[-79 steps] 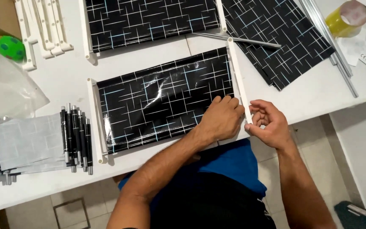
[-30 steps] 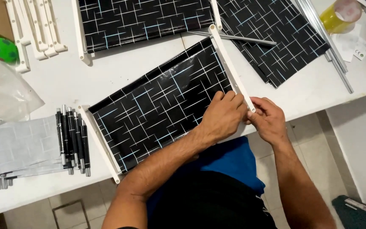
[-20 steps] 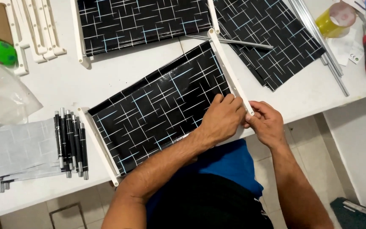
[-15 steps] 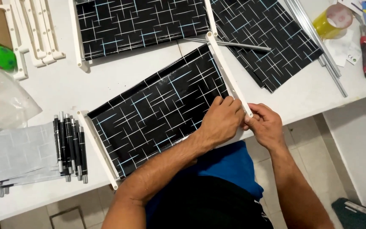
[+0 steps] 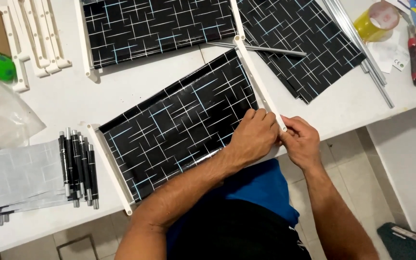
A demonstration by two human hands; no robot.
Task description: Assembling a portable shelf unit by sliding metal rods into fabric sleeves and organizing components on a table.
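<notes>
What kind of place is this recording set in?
Probably a small home workshop for hand assembly: a white worktable holds black line-patterned sheets, stacked white plastic rails and bundled dark metal tubes.

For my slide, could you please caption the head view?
Both hands, left hand and right hand, pinch a white rail edging a black patterned sheet.

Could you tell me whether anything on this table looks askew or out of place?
The black patterned panel under both hands lies diagonally, while the panel above it lies square to the table. Nothing looks spilled or damaged.
</notes>
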